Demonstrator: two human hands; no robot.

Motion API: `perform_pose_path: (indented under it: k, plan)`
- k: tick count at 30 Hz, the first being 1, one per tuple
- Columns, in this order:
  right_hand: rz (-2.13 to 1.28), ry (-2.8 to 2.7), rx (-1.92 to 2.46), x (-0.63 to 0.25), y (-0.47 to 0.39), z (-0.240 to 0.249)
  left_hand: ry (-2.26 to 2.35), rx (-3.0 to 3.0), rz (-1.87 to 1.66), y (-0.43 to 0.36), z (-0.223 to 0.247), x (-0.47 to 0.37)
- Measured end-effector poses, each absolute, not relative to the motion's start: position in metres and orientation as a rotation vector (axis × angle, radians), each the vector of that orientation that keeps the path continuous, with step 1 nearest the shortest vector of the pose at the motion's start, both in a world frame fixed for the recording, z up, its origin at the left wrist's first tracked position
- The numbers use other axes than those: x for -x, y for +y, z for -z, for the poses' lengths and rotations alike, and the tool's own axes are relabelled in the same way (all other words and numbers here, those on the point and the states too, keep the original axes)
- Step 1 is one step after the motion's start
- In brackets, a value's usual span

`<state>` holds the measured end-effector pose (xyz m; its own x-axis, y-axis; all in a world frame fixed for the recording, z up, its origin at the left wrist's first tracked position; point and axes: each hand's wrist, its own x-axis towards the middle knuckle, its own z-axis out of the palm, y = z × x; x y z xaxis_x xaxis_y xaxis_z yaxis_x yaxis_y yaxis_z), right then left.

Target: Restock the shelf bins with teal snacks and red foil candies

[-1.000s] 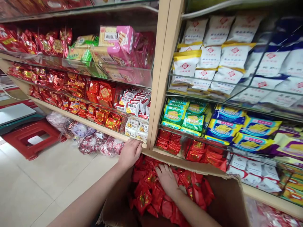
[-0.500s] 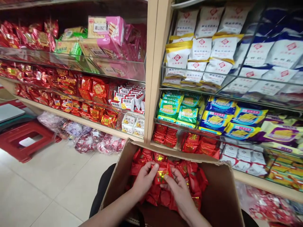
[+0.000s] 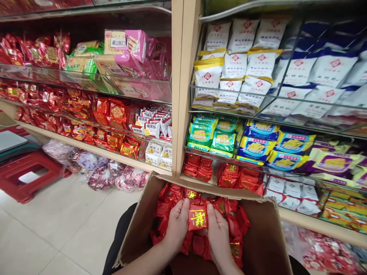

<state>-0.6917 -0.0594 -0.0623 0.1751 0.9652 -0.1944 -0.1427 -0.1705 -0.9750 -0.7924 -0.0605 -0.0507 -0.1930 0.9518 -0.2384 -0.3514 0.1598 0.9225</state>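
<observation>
A red packet with gold characters [image 3: 197, 217] is stretched between my two hands, above an open cardboard box [image 3: 258, 225]. My left hand [image 3: 177, 223] pinches its left edge, thumb on top. On the right edge, my right hand [image 3: 219, 233] grips it the same way. Many similar red packets [image 3: 235, 217] lie in the box beneath and around my hands. The fingertips behind the held packet are hidden.
Shelves with clear fronts hold red packets [image 3: 116, 112], white packets [image 3: 235, 65] and green packets [image 3: 225, 141]. A wooden divider [image 3: 181, 95] rises behind the box. A red stool [image 3: 31, 173] and bagged goods [image 3: 100, 175] are on the floor at left.
The packet between my hands is now held flatter, its gold characters facing up. My right thumb has moved from its face to its right edge. The view has shifted slightly.
</observation>
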Motion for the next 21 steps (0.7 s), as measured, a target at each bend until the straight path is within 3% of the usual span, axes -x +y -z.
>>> perform_pose_path:
  k: [5,10,13,17,21]
  plan:
    - [-1.443,-0.688,1.229,0.698,-0.071,0.064,1.232,-0.653,-1.437,-0.061,0.049,0.787]
    - [-1.527,-0.831,1.117,0.698,-0.081,0.055,1.242,-0.814,-1.397,-0.062,0.044,0.794]
    - [-1.235,-1.075,1.267,0.675,-0.067,0.033,1.276,-1.106,-1.380,-0.061,0.032,0.816]
    - [-0.492,-1.763,1.262,0.637,-0.018,0.000,1.426,-1.861,-1.485,-0.038,0.010,0.865]
    - [-0.284,-2.256,1.386,0.631,0.039,-0.004,1.813,-2.225,-1.301,0.000,-0.001,0.904]
